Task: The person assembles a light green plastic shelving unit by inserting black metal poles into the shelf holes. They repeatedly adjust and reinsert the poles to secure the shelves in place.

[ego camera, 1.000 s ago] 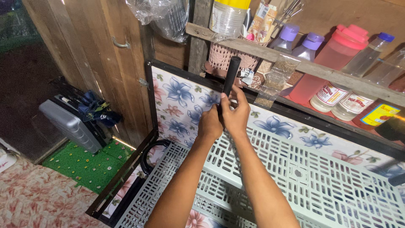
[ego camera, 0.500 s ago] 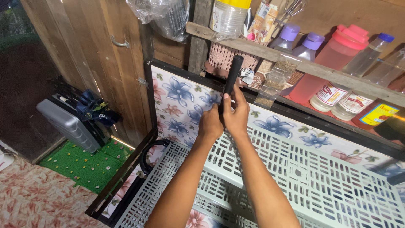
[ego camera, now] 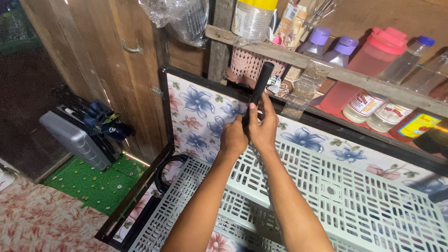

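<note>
Both my hands hold a black tube (ego camera: 259,87) that stands nearly upright at the back corner of a pale slotted plastic shelf (ego camera: 345,196). My right hand (ego camera: 264,125) wraps around the tube's lower part. My left hand (ego camera: 233,135) pinches at the tube's base just to its left. Behind the tube is a floral-patterned panel (ego camera: 198,112) in a black frame. The bottom end of the tube is hidden by my fingers.
A wooden rail (ego camera: 326,70) above carries a pink woven basket (ego camera: 249,65), purple-capped bottles (ego camera: 336,56), a red-lidded jug (ego camera: 368,65) and labelled bottles. A wooden door (ego camera: 102,60) stands at left. A grey case (ego camera: 77,140) lies on green matting (ego camera: 88,184). A second slotted shelf (ego camera: 186,210) sits lower.
Little differs: my hands stay on the black tube at the same spot, with only a slight shift of the fingers and camera.
</note>
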